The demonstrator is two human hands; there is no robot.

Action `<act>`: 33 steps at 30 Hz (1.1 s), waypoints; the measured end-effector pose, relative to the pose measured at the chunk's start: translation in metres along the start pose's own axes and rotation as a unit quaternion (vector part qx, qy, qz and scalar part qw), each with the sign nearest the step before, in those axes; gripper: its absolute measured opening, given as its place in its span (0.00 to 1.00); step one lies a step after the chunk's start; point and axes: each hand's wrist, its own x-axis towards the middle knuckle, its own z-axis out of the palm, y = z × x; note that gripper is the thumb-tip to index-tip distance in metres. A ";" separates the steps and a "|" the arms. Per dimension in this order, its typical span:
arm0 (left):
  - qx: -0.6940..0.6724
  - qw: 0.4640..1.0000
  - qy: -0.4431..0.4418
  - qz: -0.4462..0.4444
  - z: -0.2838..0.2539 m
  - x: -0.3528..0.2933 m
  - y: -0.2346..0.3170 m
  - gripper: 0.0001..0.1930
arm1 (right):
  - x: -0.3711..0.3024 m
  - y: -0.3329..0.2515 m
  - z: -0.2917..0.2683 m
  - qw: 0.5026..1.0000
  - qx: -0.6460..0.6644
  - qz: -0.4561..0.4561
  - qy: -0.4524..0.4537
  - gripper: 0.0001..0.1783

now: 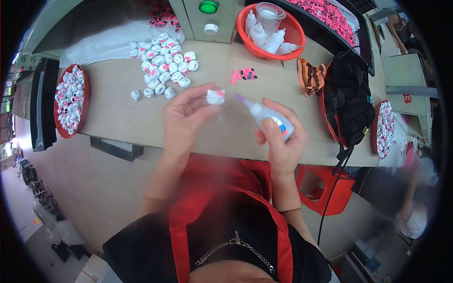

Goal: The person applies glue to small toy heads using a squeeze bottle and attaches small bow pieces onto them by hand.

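Note:
In my left hand (183, 118), thumb and fingers pinch a small white cat-head piece (215, 98) with a pink bow. A squeeze glue bottle (270, 119) with a pale body and a purplish nozzle is gripped in my right hand (289, 144). Its nozzle points up and left toward the piece, with a gap between them. Beyond my hands lies a small cluster of flat pink and black bits (246, 74). A loose heap of similar white pieces (163, 66) with pink marks spreads over the table to the far left.
Red baskets of white pieces stand at the table's left (60, 122) and right (376, 141). An orange-red basket (295, 28) holds white squeeze bottles and a clear jar. A black bag (347, 104) and striped cloth (310, 78) lie right. A red stool (330, 200) stands below.

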 end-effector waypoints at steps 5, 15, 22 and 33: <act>0.015 0.999 0.031 0.014 -0.012 0.000 -0.004 0.19 | 0.059 0.057 0.006 0.997 -0.079 0.016 0.003 0.07; -0.004 0.999 0.036 0.006 -0.019 -0.003 -0.010 0.20 | 0.090 0.058 0.031 0.833 -0.532 -0.153 -0.016 0.13; 0.016 1.000 0.012 -0.014 -0.003 -0.006 -0.015 0.17 | 0.055 0.035 0.002 0.961 -0.269 -0.052 -0.043 0.09; 0.065 0.993 -0.059 0.079 0.023 -0.005 -0.022 0.15 | 0.027 0.008 -0.004 0.995 -0.053 0.004 -0.089 0.07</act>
